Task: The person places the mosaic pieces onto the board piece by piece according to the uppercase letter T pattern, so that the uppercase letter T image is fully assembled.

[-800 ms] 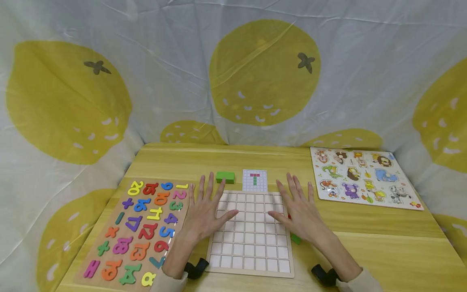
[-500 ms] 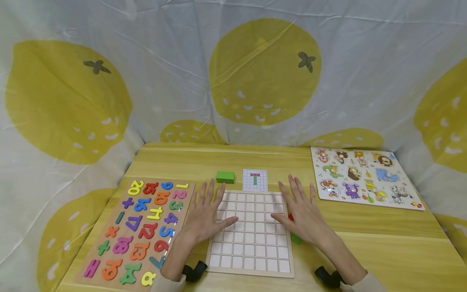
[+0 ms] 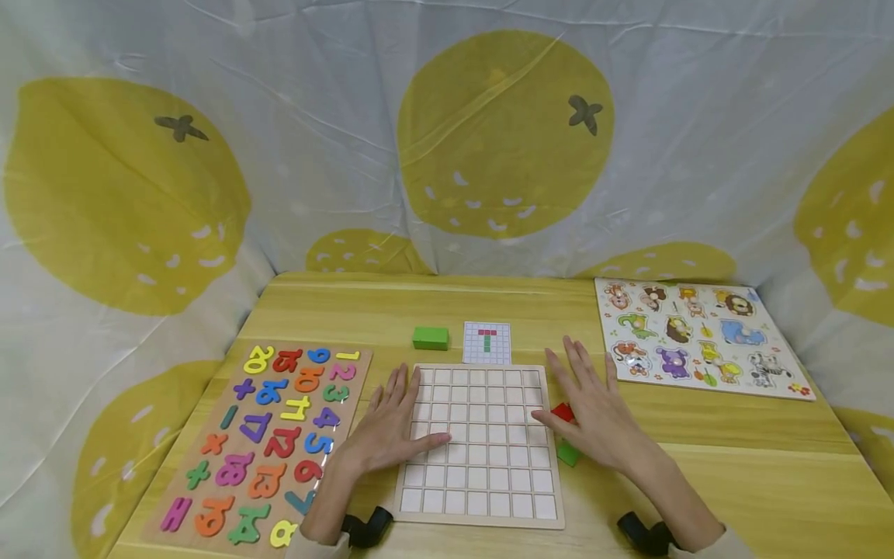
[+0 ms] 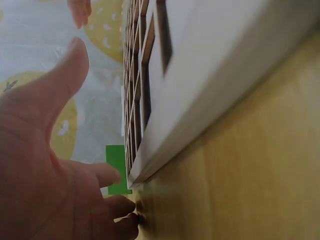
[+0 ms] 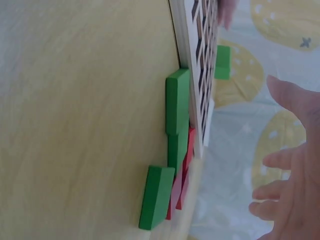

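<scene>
the grid point(image 3: 478, 454) lies flat on the table point(image 3: 698, 473). the left hand point(image 3: 380, 439) spans its left edge, the right hand point(image 3: 595, 415) its right — both released, fingers loose. green blocks point(image 5: 177, 102) and red blocks point(image 5: 188, 150) lie along its right side. a card point(image 3: 486, 343) and lone green block point(image 3: 430, 338) sit beyond — number puzzle point(image 3: 236, 436) left, animal puzzle point(image 3: 670, 310) right.

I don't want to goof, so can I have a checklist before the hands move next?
Left hand and right hand free: ok.
Pale wooden grid board, visible cells free of blocks: ok.
White gridded card with red-and-green T uncovered: ok.
Green rectangular blocks and red rectangular blocks right of the board, unhidden from above: not ok, right hand in the way.
Enough red blocks for the T: cannot tell.
</scene>
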Tool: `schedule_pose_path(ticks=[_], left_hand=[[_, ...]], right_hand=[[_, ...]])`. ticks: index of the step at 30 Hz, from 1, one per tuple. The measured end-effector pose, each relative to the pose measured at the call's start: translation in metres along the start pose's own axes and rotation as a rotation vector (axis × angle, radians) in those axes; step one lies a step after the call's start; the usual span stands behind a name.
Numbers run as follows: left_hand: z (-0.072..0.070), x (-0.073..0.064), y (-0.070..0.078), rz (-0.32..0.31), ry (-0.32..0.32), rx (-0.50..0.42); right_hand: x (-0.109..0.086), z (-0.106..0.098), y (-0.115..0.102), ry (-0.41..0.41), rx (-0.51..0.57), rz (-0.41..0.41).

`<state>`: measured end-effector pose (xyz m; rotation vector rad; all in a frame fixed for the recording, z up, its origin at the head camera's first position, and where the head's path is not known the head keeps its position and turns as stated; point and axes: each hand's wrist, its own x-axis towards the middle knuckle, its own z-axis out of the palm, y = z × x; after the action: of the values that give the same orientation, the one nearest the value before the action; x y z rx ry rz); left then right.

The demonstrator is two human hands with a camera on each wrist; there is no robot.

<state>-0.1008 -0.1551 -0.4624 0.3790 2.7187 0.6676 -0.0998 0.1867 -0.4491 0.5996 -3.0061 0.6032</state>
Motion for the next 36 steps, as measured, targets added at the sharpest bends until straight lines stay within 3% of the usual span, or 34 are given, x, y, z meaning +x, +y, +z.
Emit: schedule_pose_path(ticks=[8,14,21,28,36], left_hand=[[-0.006,-0.008,-0.001,0.021,-0.081,-0.030],[-0.006,-0.010,-0.002,0.041,-0.109,-0.011],[-0.003,-0.015,-0.005,0.073,-0.126,-0.021],[0.000,-0.018,-0.009,0.086,-0.120,-0.032],[0.002,-0.021,-0.009,0.086,-0.119,-0.037]], right_hand=[[-0.010,-0.014,0.014,-0.026,0.223,0.017],[-0.013,-0.020,0.033,0.009,0.339,0.005],[-0.015,-0.017,0.051,0.018,0.498,0.081],[-0.012,-0.008,0.058,-0.024,0.542,0.172],[-0.011,-0.003,0.062,-0.033,0.562,0.204]])
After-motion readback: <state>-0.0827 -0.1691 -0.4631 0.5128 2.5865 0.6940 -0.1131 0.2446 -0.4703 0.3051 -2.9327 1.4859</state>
